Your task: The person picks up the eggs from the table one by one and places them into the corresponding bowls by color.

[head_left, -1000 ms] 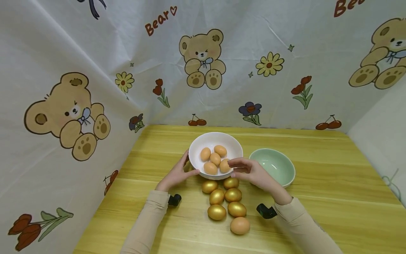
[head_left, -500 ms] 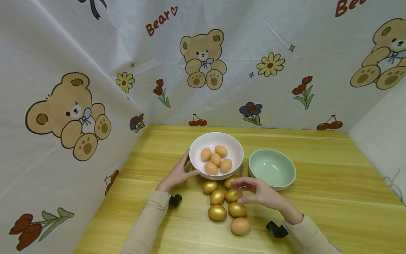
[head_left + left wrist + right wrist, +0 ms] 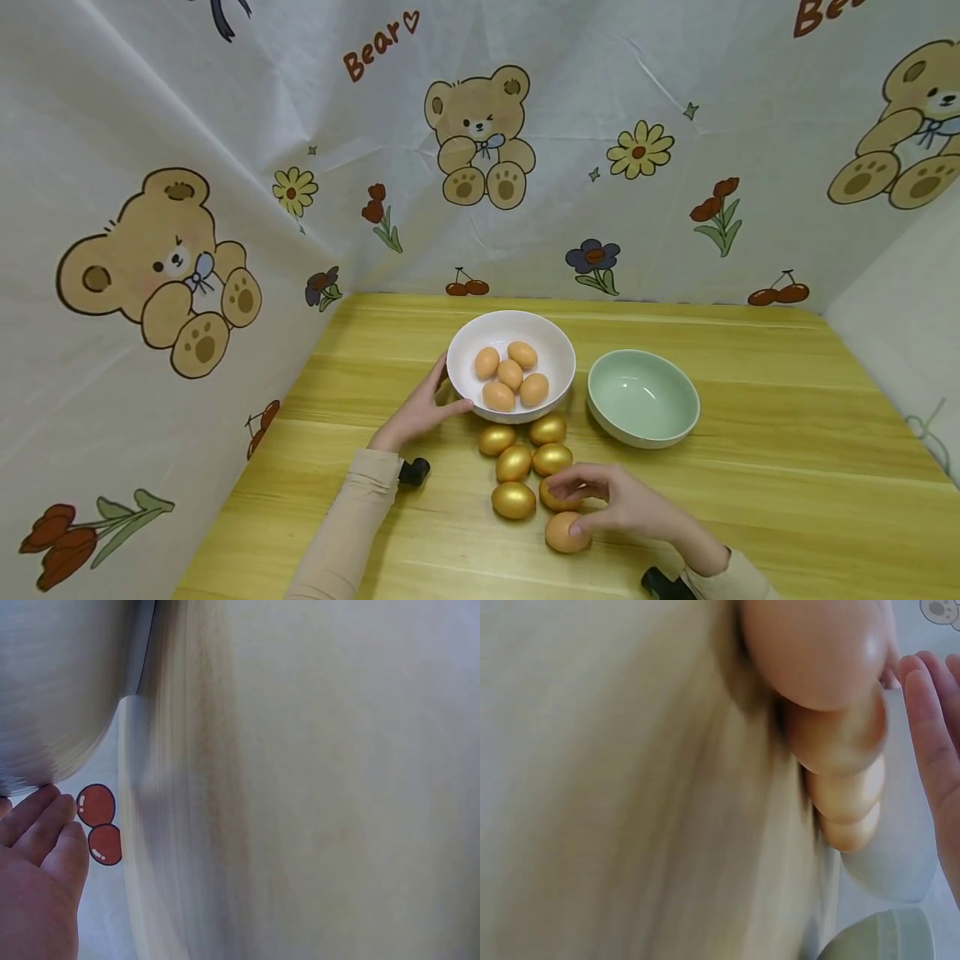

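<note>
A white bowl [image 3: 512,327] with several brown eggs [image 3: 511,375] in it stands near the middle of the table. My left hand [image 3: 420,417] rests against its left side, thumb at the near rim. In the left wrist view, that hand's fingers [image 3: 49,825] reach nearly straight to the bowl's outer wall. Before the bowl lie several gold eggs [image 3: 513,501] in two rows, with a lone brown egg [image 3: 561,535] nearest me. Over this egg hovers my right hand [image 3: 633,504], thumb overlapping it, fingers spread above the nearest right-row gold egg. The right wrist view shows those fingers [image 3: 930,742] extended.
A light green bowl [image 3: 642,398] stands on the wooden table [image 3: 787,467], right of the white one. A white cloth printed with bears [image 3: 480,137] and flowers hangs behind and along the left side. Each forearm carries a small black wrist camera [image 3: 415,472].
My right hand has drawn back from above the white bowl, moving toward me over the gold eggs to the lone brown egg. The left hand has stayed at the bowl.
</note>
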A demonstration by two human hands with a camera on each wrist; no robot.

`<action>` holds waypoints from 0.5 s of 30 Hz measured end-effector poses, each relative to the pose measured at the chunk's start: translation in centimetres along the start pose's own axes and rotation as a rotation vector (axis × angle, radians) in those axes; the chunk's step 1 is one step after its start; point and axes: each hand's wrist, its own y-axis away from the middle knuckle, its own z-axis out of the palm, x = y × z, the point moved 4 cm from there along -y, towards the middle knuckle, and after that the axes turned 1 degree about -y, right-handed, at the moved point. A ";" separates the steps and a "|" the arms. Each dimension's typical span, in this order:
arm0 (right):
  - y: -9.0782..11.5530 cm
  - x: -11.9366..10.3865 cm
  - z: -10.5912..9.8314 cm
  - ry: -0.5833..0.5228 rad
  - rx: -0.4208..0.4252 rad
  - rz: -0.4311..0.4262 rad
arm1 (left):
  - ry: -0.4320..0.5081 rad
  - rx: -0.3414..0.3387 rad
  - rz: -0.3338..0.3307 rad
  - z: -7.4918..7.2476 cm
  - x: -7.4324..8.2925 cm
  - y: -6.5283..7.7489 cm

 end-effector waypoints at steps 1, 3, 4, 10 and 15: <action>0.1 0.1 0.1 -0.003 -0.002 0.005 | -0.001 -0.001 0.000 0.0 0.0 0.0; 0.3 0.1 0.3 0.013 -0.004 0.008 | 0.000 -0.001 -0.001 0.0 -0.1 -0.1; 0.4 0.1 0.4 0.020 -0.005 0.010 | 0.000 0.000 -0.001 0.0 -0.1 -0.1; 0.9 0.3 0.6 0.066 -0.008 0.017 | 0.000 0.001 0.001 0.0 -0.2 -0.1; 1.1 0.3 0.6 0.093 -0.014 0.010 | -0.005 0.002 0.003 0.0 0.0 0.0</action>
